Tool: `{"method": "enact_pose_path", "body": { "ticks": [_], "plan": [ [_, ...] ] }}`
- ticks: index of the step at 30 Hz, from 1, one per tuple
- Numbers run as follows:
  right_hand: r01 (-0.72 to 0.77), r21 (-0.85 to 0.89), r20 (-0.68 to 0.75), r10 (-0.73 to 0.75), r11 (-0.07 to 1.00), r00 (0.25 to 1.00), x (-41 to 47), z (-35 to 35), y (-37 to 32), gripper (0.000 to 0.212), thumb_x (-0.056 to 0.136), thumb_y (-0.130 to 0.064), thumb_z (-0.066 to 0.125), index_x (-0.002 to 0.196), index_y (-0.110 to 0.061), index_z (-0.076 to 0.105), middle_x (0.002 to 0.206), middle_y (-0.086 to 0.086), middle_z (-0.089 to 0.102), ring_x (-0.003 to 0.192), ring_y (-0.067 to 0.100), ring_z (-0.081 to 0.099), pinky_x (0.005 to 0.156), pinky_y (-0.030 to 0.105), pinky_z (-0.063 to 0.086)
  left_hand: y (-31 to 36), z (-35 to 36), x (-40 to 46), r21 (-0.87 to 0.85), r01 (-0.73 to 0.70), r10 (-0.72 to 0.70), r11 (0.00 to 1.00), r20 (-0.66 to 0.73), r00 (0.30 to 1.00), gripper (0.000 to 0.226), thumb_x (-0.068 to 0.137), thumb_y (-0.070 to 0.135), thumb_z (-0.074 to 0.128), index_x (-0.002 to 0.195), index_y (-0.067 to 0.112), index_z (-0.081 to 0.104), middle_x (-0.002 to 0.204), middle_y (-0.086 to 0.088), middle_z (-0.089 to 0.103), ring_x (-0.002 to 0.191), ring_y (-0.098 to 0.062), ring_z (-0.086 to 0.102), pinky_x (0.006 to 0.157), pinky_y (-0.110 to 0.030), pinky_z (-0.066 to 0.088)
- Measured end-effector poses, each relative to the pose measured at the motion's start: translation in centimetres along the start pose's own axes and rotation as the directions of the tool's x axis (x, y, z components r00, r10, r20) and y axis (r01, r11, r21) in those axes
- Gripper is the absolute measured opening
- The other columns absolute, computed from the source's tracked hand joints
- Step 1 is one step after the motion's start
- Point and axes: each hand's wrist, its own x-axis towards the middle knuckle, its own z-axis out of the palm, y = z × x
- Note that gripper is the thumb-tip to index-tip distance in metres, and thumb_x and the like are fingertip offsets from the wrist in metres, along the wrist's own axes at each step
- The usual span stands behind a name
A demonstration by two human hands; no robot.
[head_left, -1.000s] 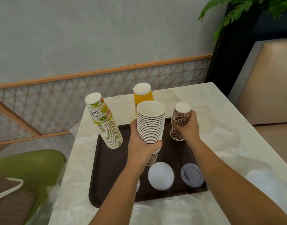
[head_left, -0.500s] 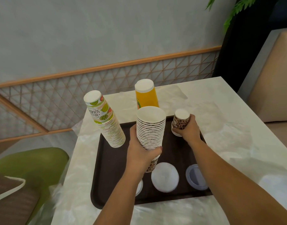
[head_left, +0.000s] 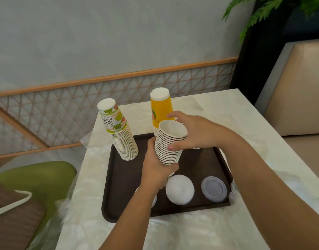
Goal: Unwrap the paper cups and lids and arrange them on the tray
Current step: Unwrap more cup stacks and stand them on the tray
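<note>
Both hands on the cup stack [head_left: 170,143] above the tray [head_left: 119,177]: left hand [head_left: 156,168] wraps its base, right hand [head_left: 194,132] pinches the upper cups. Light, thin paper, likely crushable; grip the sides gently near the rims.

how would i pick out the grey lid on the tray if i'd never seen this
Find the dark brown tray on the pale table. Along its near edge lie round lids; the grey lid is rightmost, ridged and flat, unlike the plain white lid beside it.
</note>
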Motion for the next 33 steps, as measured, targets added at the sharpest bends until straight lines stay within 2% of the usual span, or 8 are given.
{"method": "enact_pose_path", "body": {
  "ticks": [8, 10, 13, 19, 23, 26, 29, 33],
  "plan": [
    [0.043, 0.051, -0.083, -0.039, 0.998, 0.996, -0.3, 0.1, -0.8, 0.072, 0.069, -0.043, 0.079, 0.131, -0.027, 0.044, 0.124, -0.011, 0.055, 0.111, 0.009, 0.052, 0.092, 0.030, 0.046, 0.2, -0.6, -0.5, 0.012, -0.030, 0.030, 0.999, -0.004, 1.000, 0.084, 0.063, 0.007, 0.083, 0.128, 0.029, 0.035, 0.113, 0.010, 0.057, 0.100, -0.011, 0.059, 0.071, -0.018, 0.049],
    [0.043, 0.072, -0.113, -0.035, 0.996, 0.993, -0.5, -0.5, -0.9, 0.071, 0.069, -0.043, 0.079, 0.130, -0.027, 0.046, 0.123, -0.012, 0.054, 0.110, 0.008, 0.052, 0.091, 0.029, 0.045, 0.2, -0.8, -0.6, 0.016, -0.026, 0.026, 1.000, -0.009, 1.000, 0.082, 0.064, 0.007, 0.083, 0.126, 0.031, 0.035, 0.111, 0.013, 0.057, 0.099, -0.007, 0.059, 0.072, -0.016, 0.049],
    [0.039, 0.151, -0.149, -0.016, 0.988, 0.989, -0.8, -1.5, -0.7, 0.070, 0.069, -0.040, 0.079, 0.129, -0.027, 0.046, 0.122, -0.013, 0.055, 0.109, 0.007, 0.052, 0.090, 0.027, 0.045, 0.2, -1.1, -0.9, -0.002, -0.001, 0.001, 1.000, -0.011, 1.000, 0.081, 0.065, 0.005, 0.081, 0.122, 0.037, 0.033, 0.106, 0.019, 0.056, 0.095, 0.000, 0.058, 0.068, -0.011, 0.044],
    [0.048, 0.359, -0.168, 0.014, 0.932, 0.986, -1.4, -3.1, 0.7, 0.064, 0.072, -0.027, 0.079, 0.125, -0.029, 0.044, 0.119, -0.012, 0.055, 0.111, 0.004, 0.052, 0.085, 0.023, 0.048, 0.3, -1.3, -0.9, -0.023, 0.041, -0.041, 0.999, -0.010, 0.999, 0.085, 0.066, 0.005, 0.080, 0.127, 0.037, 0.030, 0.105, 0.022, 0.052, 0.093, 0.003, 0.053, 0.067, -0.011, 0.041],
    [0.050, 0.444, -0.106, -0.003, 0.894, 0.994, -1.7, -2.9, 2.2, 0.065, 0.077, -0.018, 0.076, 0.128, -0.037, 0.040, 0.123, -0.006, 0.053, 0.113, 0.009, 0.052, 0.087, 0.026, 0.049, 0.4, -1.3, -0.7, -0.047, 0.052, -0.054, 0.998, -0.026, 0.998, 0.085, 0.066, 0.006, 0.080, 0.131, 0.032, 0.033, 0.107, 0.019, 0.054, 0.095, 0.001, 0.054, 0.067, -0.013, 0.043],
    [0.052, 0.461, -0.069, -0.022, 0.886, 0.997, -1.9, -2.6, 3.3, 0.059, 0.077, -0.015, 0.076, 0.124, -0.036, 0.047, 0.122, -0.002, 0.054, 0.114, 0.013, 0.053, 0.093, 0.032, 0.050, 0.5, -1.0, -0.4, -0.063, 0.054, -0.056, 0.997, -0.033, 0.998, 0.085, 0.066, 0.007, 0.081, 0.131, 0.033, 0.033, 0.107, 0.021, 0.052, 0.097, 0.001, 0.053, 0.068, -0.014, 0.043],
    [0.025, 0.470, -0.043, -0.005, 0.882, 0.999, -1.9, -2.5, 4.2, 0.059, 0.072, -0.020, 0.080, 0.121, -0.035, 0.051, 0.119, -0.006, 0.055, 0.110, 0.010, 0.055, 0.090, 0.028, 0.052, 0.5, -0.7, -0.1, -0.066, 0.055, -0.058, 0.996, -0.039, 0.998, 0.084, 0.065, 0.008, 0.081, 0.128, 0.035, 0.032, 0.106, 0.023, 0.050, 0.096, 0.002, 0.051, 0.068, -0.013, 0.042],
    [-0.040, 0.414, 0.037, 0.027, 0.910, 0.999, -1.6, -2.1, 5.2, 0.061, 0.072, -0.013, 0.079, 0.124, -0.025, 0.051, 0.116, -0.008, 0.061, 0.108, 0.008, 0.058, 0.089, 0.024, 0.051, 0.4, -0.4, 0.3, -0.078, 0.054, -0.058, 0.996, -0.055, 0.997, 0.083, 0.065, 0.007, 0.082, 0.126, 0.033, 0.031, 0.103, 0.025, 0.049, 0.093, 0.006, 0.050, 0.068, -0.012, 0.041]
  ]
}}
